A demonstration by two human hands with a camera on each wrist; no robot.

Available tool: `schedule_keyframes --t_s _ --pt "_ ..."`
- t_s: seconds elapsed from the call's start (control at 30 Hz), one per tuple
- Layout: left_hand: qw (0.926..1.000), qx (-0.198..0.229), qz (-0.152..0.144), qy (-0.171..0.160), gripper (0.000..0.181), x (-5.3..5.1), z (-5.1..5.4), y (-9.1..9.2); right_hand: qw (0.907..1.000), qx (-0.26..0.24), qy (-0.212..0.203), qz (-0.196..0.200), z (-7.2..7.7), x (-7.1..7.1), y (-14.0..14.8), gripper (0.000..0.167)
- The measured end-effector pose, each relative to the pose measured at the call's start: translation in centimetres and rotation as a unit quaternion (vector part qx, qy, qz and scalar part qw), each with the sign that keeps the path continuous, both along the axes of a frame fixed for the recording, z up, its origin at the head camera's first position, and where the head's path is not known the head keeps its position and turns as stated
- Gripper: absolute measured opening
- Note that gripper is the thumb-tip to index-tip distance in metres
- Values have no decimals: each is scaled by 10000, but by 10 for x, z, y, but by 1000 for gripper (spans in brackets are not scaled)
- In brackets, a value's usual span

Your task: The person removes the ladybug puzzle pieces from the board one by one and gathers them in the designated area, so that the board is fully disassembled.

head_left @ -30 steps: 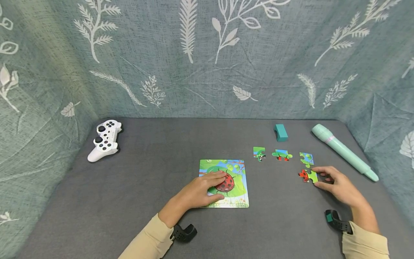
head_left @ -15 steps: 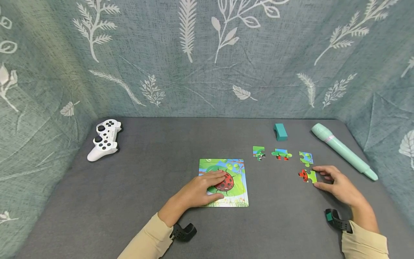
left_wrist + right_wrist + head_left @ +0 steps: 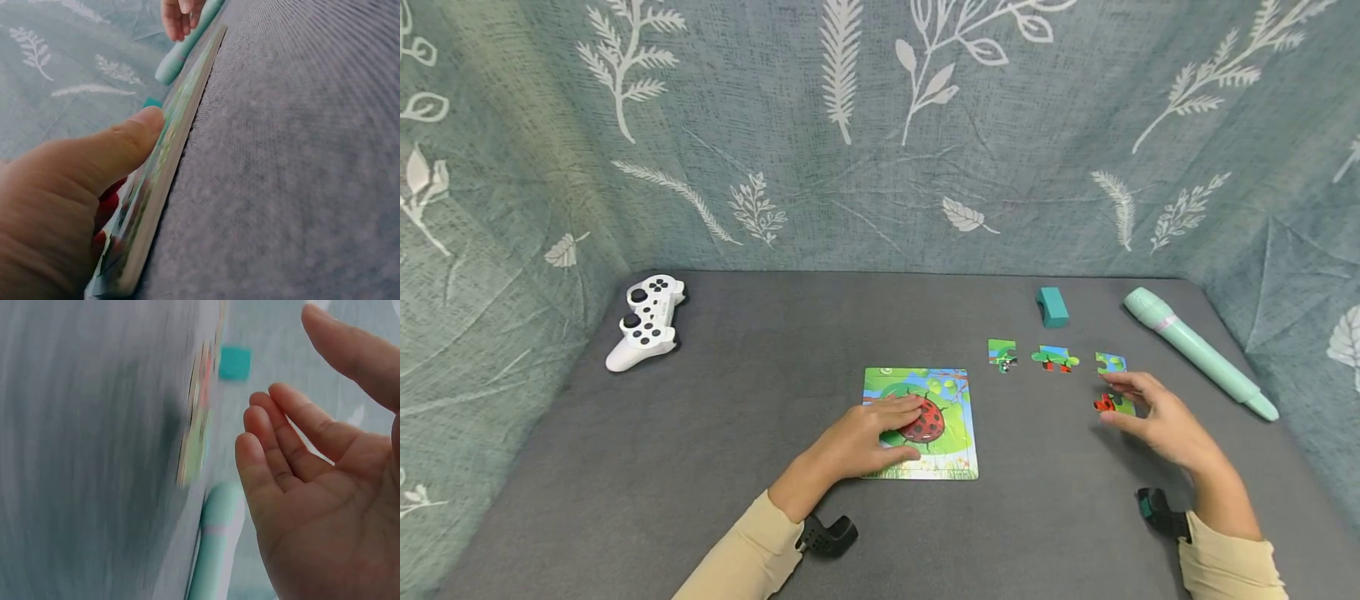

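Observation:
My left hand [image 3: 865, 437] rests on the ladybug picture of a square puzzle board [image 3: 958, 462], thumb apart from the fingers. In the left wrist view the thumb [image 3: 134, 137] lies along the board's near side. My right hand [image 3: 1168, 429] hovers over a red-and-green puzzle piece [image 3: 1105, 403]. In the right wrist view its relaxed fingers [image 3: 275, 456] stand apart from the puzzle pieces [image 3: 195, 450], nothing between them and the thumb. Just behind the hand is a blue-and-green puzzle piece [image 3: 1111, 361], partly covered by it.
Two more puzzle pieces lie to the left in the same row, one green [image 3: 1002, 352] and one blue and red [image 3: 1056, 358]. Behind them stands a teal block [image 3: 1052, 307]. A mint microphone-shaped stick [image 3: 1202, 354] lies far right, a white game controller [image 3: 649, 321] far left.
My right hand has let go of the red-and-green piece's right edge, risen and moved left over it. The left hand stays on the board.

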State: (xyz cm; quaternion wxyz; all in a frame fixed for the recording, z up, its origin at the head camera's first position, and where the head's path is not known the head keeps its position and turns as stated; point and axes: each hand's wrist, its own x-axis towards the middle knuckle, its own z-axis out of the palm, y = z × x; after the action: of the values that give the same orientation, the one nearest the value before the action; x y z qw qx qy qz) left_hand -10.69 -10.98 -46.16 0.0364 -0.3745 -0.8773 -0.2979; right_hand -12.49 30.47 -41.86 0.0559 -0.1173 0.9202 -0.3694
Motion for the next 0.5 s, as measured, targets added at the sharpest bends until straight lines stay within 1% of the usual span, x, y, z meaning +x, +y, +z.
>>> schedule_keyframes --t_s 0.03,0.1,0.2,0.3,0.4,0.5 --pt "10000 14 14 39 59 -1 0 0 10000 31 -33 39 1 0 -6 55" --pt "9999 35 68 127 60 -3 0 -1 9997 54 71 213 2 0 -19 55" --pt "9998 44 174 130 62 -5 0 -5 9984 -64 260 508 0 0 -41 55" --pt "9996 -9 263 -99 64 -6 0 -7 9961 -205 341 789 -2 0 -63 56" --pt "9990 -74 313 -323 66 -5 1 -10 9943 -246 219 1019 -2 -2 -84 58" --pt "9985 -53 341 -435 67 -3 3 -12 9917 -275 113 1249 -3 -4 -104 61"
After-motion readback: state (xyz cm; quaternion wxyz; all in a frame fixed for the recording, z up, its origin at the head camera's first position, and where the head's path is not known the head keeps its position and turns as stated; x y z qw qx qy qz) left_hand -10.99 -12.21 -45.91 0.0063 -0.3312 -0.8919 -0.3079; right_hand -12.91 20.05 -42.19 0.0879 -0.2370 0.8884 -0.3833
